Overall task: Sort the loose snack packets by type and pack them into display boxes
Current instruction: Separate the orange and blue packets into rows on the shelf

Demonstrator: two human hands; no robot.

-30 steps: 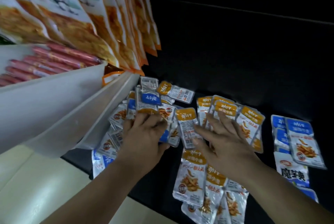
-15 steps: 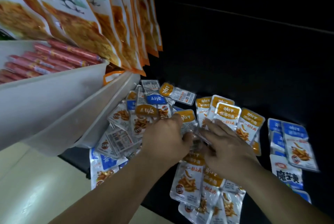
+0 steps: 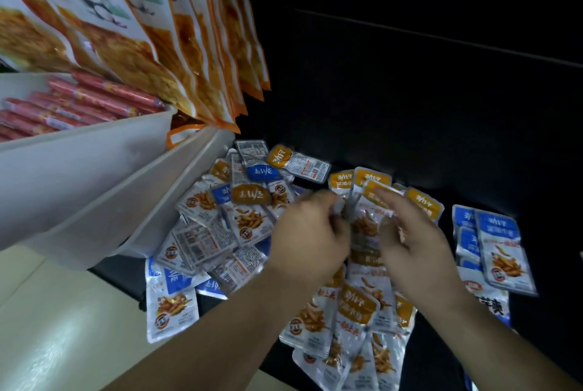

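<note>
Loose silver snack packets lie on a black surface. A mixed heap (image 3: 227, 220) of orange-topped and blue-topped packets sits at the left. Orange-topped packets (image 3: 356, 321) are gathered in the middle and blue-topped ones (image 3: 495, 242) lie at the right. My left hand (image 3: 310, 236) and my right hand (image 3: 416, 239) meet over the middle group. Both pinch a small upright bunch of orange-topped packets (image 3: 362, 220) between them. The fingers are blurred.
A white bin (image 3: 94, 176) with red sausage sticks (image 3: 79, 103) juts out at the left, with a second white bin (image 3: 176, 201) under it. Large orange snack bags (image 3: 189, 43) hang above. A pale floor (image 3: 63, 327) shows at the lower left.
My left hand moved right from the mixed heap to the middle group. Both hands came together and lifted a bunch of orange-topped packets upright.
</note>
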